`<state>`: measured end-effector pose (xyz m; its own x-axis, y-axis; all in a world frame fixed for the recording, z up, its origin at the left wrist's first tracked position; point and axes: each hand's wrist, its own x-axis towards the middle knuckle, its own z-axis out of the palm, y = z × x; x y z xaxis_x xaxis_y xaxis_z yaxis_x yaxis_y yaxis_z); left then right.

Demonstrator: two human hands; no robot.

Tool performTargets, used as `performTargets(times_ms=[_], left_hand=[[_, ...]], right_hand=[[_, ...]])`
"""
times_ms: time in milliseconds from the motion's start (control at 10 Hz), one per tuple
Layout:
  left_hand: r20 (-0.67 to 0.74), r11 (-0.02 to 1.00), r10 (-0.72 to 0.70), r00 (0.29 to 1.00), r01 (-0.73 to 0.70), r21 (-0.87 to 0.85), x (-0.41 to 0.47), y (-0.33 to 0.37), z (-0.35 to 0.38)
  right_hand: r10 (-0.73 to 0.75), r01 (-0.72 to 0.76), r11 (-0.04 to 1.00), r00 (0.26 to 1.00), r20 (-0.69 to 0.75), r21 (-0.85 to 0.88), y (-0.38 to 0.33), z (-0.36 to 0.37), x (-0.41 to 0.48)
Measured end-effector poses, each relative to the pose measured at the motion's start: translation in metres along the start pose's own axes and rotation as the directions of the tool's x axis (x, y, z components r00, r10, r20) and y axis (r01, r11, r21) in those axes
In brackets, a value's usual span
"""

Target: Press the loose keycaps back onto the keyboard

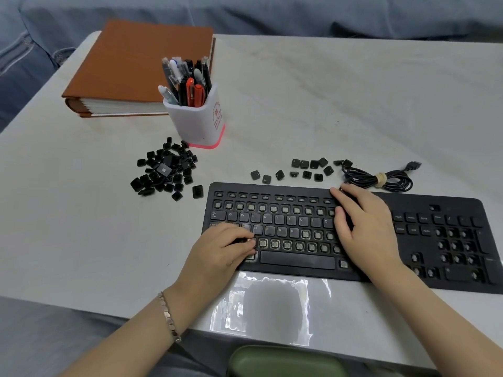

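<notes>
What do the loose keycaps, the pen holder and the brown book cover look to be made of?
The loose keycaps look like moulded plastic, matte black; flipped ones show hollow undersides. The pen holder seems to be smooth, translucent white plastic, pink at its base. The brown book cover is matte, perhaps leatherette or cloth; the view cannot settle which.

Head cam: 1 wide-angle view, fwd & down over a table (353, 104).

Worn on the person's head, so it looks from above the table's near edge, close in: both forearms run up from the bottom corners, w/ left hand (217, 248) & right hand (364, 229) mid-frame on the keyboard (296, 262). It faces the far edge, where a book (130, 63) & pen cup (196, 121) sit upper left. Straight edges bow toward the frame's sides, typical wide lens. Single view, so nothing shared.
</notes>
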<state>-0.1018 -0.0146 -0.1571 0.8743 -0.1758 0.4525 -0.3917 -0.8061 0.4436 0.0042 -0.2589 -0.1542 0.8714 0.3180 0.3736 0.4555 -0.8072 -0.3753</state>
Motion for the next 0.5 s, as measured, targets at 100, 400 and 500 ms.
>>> performTargets(times_ms=[100, 400, 500], left_hand=[[0.028, 1.000, 0.017, 0.999, -0.017, 0.001, -0.0032, -0.0040, -0.0016], [-0.008, 0.998, 0.014, 1.000, -0.013, 0.055, -0.0029, -0.0022, -0.0015], [-0.045, 0.996, -0.019, 0.999, 0.023, 0.088, -0.0012, -0.0017, -0.0045]], right_hand=[[-0.003, 0.003, 1.000, 1.000, -0.003, -0.002, 0.0006, 0.0004, -0.0005], [0.004, -0.004, 1.000, 1.000, 0.002, 0.012, -0.0002, 0.0005, -0.0003], [0.008, -0.008, 1.000, 1.000, 0.009, 0.012, -0.0001, 0.0005, -0.0002]])
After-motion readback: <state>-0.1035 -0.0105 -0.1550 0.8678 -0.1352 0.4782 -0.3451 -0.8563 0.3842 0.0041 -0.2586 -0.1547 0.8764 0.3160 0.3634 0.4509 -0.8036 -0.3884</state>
